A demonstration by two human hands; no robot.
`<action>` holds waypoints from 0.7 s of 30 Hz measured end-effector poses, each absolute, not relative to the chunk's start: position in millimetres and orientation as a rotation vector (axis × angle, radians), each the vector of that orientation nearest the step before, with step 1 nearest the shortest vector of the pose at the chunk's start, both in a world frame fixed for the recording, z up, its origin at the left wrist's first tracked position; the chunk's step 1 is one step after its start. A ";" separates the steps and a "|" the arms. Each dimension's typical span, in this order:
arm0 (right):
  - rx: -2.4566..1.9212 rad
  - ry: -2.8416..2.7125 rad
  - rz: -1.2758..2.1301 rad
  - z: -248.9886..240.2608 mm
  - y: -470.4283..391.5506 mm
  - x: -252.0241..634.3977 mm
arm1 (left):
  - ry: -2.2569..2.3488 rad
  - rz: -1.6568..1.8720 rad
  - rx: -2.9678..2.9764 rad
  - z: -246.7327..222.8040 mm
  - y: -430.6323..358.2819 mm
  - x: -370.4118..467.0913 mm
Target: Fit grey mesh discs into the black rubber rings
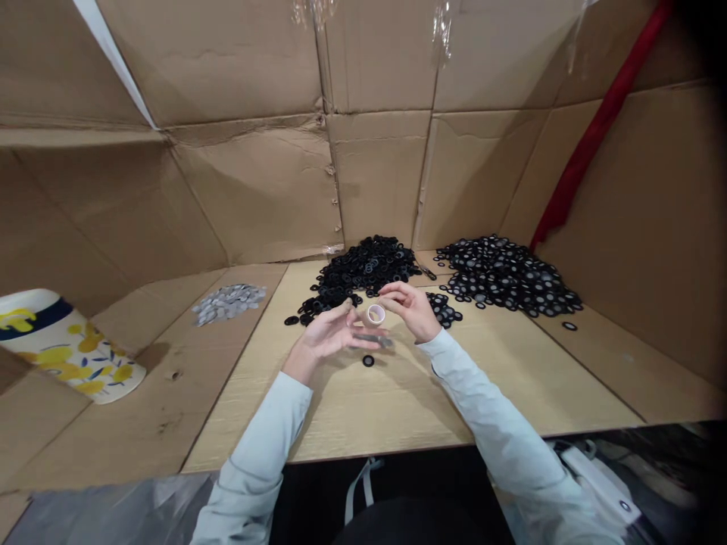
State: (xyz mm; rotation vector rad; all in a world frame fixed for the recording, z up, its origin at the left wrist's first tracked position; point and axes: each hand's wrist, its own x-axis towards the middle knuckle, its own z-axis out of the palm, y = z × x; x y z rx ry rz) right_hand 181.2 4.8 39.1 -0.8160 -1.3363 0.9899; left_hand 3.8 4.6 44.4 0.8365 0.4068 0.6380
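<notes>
A small roll of tape [375, 314] is held up over the table between my two hands, its round opening facing me. My left hand [326, 333] holds it from the left, thumb above and fingers stretched beneath. The fingers of my right hand [414, 309] are pinched together at the roll's upper right edge; whether they grip a loose tape end cannot be made out. A blurred grey thing [375, 342] shows by my left fingertips, too smeared to name. Just below lies one black ring with a grey centre [369, 361] on the wooden board [397, 409].
Behind my hands rises a heap of black rings [369, 261]. To its right spreads a pile of black rings with grey centres [505, 276]. Grey discs [227, 303] lie left, near a patterned cup [85, 348]. Small dark-handled snips [427, 271] sit between the heaps. Cardboard walls [250, 189] surround the table.
</notes>
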 end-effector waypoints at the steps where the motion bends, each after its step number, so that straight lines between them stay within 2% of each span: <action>1: -0.814 -1.349 1.007 37.6 5.5 179.7 | 0.411 0.592 0.818 44.4 5.9 5.9; 3: -0.813 -1.353 1.025 34.0 7.7 176.5 | 0.430 0.575 0.745 42.8 8.6 13.8; 9: -0.774 -1.313 1.110 25.2 17.3 178.5 | 0.478 0.838 0.530 40.1 8.7 33.4; 17: -0.724 -1.248 1.120 24.2 15.1 201.4 | 0.503 0.983 0.395 52.7 10.3 1.9; 21: -0.685 -1.290 1.172 20.3 13.2 194.9 | 0.492 1.180 0.277 50.3 9.2 0.5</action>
